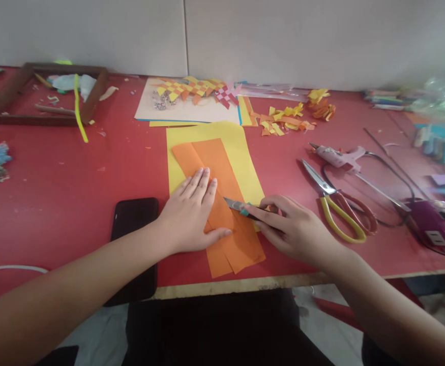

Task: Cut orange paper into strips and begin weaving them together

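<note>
Folded orange paper (216, 157) lies at a slant over a yellow sheet (228, 134) on the red table. My left hand (189, 216) rests flat on the orange paper, its fingers stretched out and pressing on it. In my right hand (294, 226) is a utility knife (239, 207), gripped by its handle. The blade points left and touches or hovers just over the orange paper, to the right of my left hand; contact is unclear.
A black phone (132, 216) lies left of the papers. On the right are scissors (338, 203), a pink glue gun (340, 157) and a purple power box (432, 226). Woven paper strips (195, 90), paper scraps (283, 121) and a wooden frame (27, 120) lie toward the wall.
</note>
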A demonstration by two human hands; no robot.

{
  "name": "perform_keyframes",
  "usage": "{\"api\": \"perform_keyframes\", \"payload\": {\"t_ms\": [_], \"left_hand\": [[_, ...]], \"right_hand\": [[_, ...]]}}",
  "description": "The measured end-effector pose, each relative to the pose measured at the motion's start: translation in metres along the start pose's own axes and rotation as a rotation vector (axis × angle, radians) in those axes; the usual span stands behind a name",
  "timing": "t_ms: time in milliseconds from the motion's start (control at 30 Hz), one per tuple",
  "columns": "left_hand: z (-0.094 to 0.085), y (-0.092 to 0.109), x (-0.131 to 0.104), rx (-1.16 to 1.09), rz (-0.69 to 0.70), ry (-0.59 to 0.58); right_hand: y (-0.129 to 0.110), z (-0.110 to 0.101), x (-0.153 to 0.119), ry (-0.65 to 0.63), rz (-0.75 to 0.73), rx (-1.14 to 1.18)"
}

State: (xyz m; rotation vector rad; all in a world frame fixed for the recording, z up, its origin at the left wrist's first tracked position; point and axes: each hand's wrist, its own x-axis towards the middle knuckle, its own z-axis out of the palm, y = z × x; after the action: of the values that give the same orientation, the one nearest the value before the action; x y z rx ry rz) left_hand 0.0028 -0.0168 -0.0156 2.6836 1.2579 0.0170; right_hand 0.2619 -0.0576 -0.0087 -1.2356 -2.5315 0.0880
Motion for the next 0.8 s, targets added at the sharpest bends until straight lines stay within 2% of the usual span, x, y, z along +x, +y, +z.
{"api": "perform_keyframes", "payload": {"t_ms": [133, 267, 533, 667, 800], "left_hand": [[-0.003, -0.003, 0.0, -0.041, 0.004, 0.08], [-0.004, -0.006, 0.003, -0.056, -0.085, 0.182], [-0.004, -0.003, 0.002, -0.04, -0.056, 0.187], [-0.007, -0.001, 0.002, -0.052, -0.016, 0.205], [-0.005, -0.002, 0.003, -0.041, 0.009, 0.172]], "right_hand": [[0.002, -0.001, -0.003, 0.0, -0.012, 0.004], [0.002, -0.001, -0.004, -0.003, -0.04, 0.002], [0.0, -0.005, -0.01, 0.006, -0.073, 0.029], [-0.002, -0.009, -0.019, -0.033, -0.051, 0.022], [-0.002, -0.01, -0.022, -0.073, -0.045, 0.009]]}}
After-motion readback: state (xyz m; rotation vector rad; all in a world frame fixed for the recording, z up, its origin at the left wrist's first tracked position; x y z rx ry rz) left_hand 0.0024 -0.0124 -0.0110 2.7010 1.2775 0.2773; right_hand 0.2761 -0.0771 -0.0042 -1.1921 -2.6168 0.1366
